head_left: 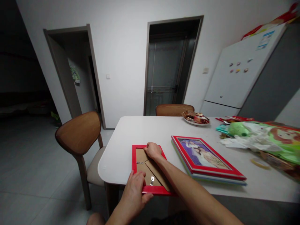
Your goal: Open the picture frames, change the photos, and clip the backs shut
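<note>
Red borders the frame lying back up on the white tabletop, with its near side at the tabletop's near edge. Inside the border is a brown backing with two metal fittings, one near the left border and one nearer the near side. A slanting brown stand runs across the backing, partly hidden under the right forearm.

The left hand grips the near left corner of the frame, fingers over the red border and thumb along the near side. The right hand is curled at the far end, touching the frame near its far right corner; whether it pinches anything cannot be told, as the fingertips are tucked out of sight.

Just right of the right forearm sits a stack of frames, the top one red with a photo of people facing up. Farther right, a green bag and crumpled white wrapping lie in a heap. A plate holding wrapped items rests near the far edge. One brown chair stands left of the tabletop, and a fridge with small magnets stands beyond it at right.
</note>
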Tool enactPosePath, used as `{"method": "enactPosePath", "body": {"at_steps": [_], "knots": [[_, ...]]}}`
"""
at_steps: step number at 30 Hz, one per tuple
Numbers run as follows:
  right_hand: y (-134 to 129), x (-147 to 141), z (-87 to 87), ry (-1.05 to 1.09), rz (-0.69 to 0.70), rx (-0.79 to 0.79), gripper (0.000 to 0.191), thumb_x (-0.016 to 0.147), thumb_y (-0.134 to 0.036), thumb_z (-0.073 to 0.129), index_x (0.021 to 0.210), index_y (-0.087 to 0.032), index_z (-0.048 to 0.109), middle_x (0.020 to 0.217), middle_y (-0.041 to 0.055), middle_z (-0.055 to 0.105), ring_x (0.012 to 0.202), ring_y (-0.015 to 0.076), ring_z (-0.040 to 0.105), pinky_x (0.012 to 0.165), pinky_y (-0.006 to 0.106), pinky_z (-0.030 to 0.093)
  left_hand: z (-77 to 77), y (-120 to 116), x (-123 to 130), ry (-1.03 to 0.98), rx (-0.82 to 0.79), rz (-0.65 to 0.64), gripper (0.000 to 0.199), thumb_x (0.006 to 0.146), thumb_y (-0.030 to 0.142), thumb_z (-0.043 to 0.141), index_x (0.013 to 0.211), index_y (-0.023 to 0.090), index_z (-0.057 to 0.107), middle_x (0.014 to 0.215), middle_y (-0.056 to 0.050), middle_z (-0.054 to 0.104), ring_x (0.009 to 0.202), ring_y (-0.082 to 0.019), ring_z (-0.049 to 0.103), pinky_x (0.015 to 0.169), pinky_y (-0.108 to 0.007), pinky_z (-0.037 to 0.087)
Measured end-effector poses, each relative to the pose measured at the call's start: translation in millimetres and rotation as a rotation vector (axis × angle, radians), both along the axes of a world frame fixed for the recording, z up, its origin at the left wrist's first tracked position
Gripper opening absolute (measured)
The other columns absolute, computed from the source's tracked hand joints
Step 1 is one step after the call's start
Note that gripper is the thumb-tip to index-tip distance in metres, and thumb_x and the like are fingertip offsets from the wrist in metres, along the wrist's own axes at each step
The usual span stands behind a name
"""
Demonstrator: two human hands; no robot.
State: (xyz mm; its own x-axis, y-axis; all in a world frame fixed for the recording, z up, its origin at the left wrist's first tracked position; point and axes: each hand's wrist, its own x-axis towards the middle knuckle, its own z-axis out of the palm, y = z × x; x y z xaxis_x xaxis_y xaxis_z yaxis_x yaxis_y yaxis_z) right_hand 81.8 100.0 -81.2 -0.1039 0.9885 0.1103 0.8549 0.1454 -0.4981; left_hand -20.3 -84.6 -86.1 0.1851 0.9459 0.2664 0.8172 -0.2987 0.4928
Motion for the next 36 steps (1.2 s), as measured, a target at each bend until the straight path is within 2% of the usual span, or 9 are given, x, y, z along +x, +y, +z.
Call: {"method": "enactPosePath", "body": {"at_steps": [5, 10, 14, 17, 19, 23, 26, 29, 36], "knots": [[-9.6, 9.5, 11.3, 0.167, 0.108, 0.071, 0.028, 0.073, -0.033, 0.045, 0.075, -0.013, 0.064, 0.076, 0.0097, 0.066, 0.065, 0.0147, 0.057, 0.057, 0.022, 0.037, 0.5, 1.4, 19.0, 0.145, -0.041, 0.016, 0.051, 0.055, 0.021, 0.066, 0.103, 0.015, 0.050, 0.124, -0.014, 0.044, 0.116, -0.030, 0.037, 0.098, -0.053, 0.021], [-28.1, 51.5, 23.3, 0.363, 0.165, 0.124, 0.028, 0.074, -0.029, 0.041, 0.086, -0.014, 0.061, 0.086, 0.0070, 0.065, 0.077, 0.0141, 0.058, 0.068, 0.022, 0.041, 1.1, 8.2, 28.7, 0.135, -0.059, -0.021, 0.051, 0.057, 0.005, 0.051, 0.107, 0.012, 0.047, 0.124, -0.016, 0.044, 0.117, -0.029, 0.036, 0.098, -0.051, 0.024], [-60.1, 77.2, 22.7, 0.856, -0.003, 0.040, 0.037, 0.071, -0.038, 0.045, 0.099, -0.015, 0.054, 0.095, 0.0091, 0.061, 0.084, 0.0175, 0.056, 0.065, 0.026, 0.044, 24.2, 9.7, 15.9, -0.205, 0.046, 0.024, 0.045, 0.059, 0.007, 0.050, 0.103, 0.013, 0.047, 0.115, -0.015, 0.051, 0.108, -0.027, 0.045, 0.092, -0.044, 0.034], [-96.9, 64.3, 16.4, 1.181, 0.007, -0.283, 0.040, 0.068, -0.039, 0.052, 0.101, -0.016, 0.051, 0.088, 0.0081, 0.061, 0.071, 0.0151, 0.058, 0.058, 0.026, 0.044, 50.7, 11.0, 20.7, -0.620, 0.128, 0.108, 0.019, 0.070, 0.018, 0.049, 0.089, 0.017, 0.048, 0.102, -0.009, 0.057, 0.096, -0.022, 0.053, 0.085, -0.038, 0.040], [-119.4, 46.7, 15.4, 1.332, 0.160, -0.569, 0.045, 0.070, -0.046, 0.051, 0.105, -0.019, 0.048, 0.081, 0.0058, 0.063, 0.060, 0.0138, 0.058, 0.054, 0.027, 0.044, 65.5, 11.6, 33.8, -0.894, 0.141, 0.132, 0.017, 0.076, 0.029, 0.046, 0.087, 0.017, 0.046, 0.090, -0.007, 0.060, 0.084, -0.020, 0.057, 0.078, -0.036, 0.044], [-133.2, 41.3, 33.3, 1.684, 0.288, -0.369, 0.039, 0.068, -0.039, 0.055, 0.101, -0.019, 0.051, 0.084, 0.0042, 0.064, 0.072, 0.0157, 0.060, 0.063, 0.028, 0.046, 85.7, 13.6, 62.8, -1.147, 0.133, 0.010, 0.034, 0.068, 0.034, 0.058, 0.094, 0.017, 0.044, 0.088, -0.004, 0.061, 0.082, -0.018, 0.059, 0.076, -0.032, 0.046], [-117.0, 86.2, 57.5, 1.587, 0.214, -0.211, 0.039, 0.069, -0.035, 0.054, 0.104, -0.018, 0.052, 0.083, 0.0043, 0.066, 0.074, 0.0184, 0.061, 0.064, 0.030, 0.048, 96.9, 21.2, 76.4, -1.227, 0.137, -0.053, 0.045, 0.064, 0.030, 0.063, 0.102, 0.017, 0.043, 0.100, -0.006, 0.059, 0.095, -0.020, 0.055, 0.082, -0.033, 0.044], [-92.5, 151.8, 77.3, 1.341, 0.034, -0.215, 0.039, 0.067, -0.029, 0.056, 0.105, -0.019, 0.053, 0.074, 0.0028, 0.068, 0.061, 0.0181, 0.062, 0.058, 0.030, 0.049, 97.0, 35.3, 91.1, -1.287, -0.077, -0.150, 0.045, 0.067, 0.034, 0.061, 0.105, 0.015, 0.046, 0.104, -0.009, 0.059, 0.095, -0.022, 0.055, 0.077, -0.034, 0.047], [-45.9, 258.1, 71.8, 0.984, -0.054, -0.235, 0.043, 0.063, -0.023, 0.061, 0.105, -0.015, 0.055, 0.072, 0.0050, 0.068, 0.060, 0.0180, 0.063, 0.057, 0.030, 0.050, 52.6, 73.7, 149.8, -1.002, -0.244, -0.160, 0.033, 0.070, 0.034, 0.055, 0.095, 0.013, 0.052, 0.095, -0.010, 0.064, 0.085, -0.021, 0.060, 0.075, -0.031, 0.046]]}}
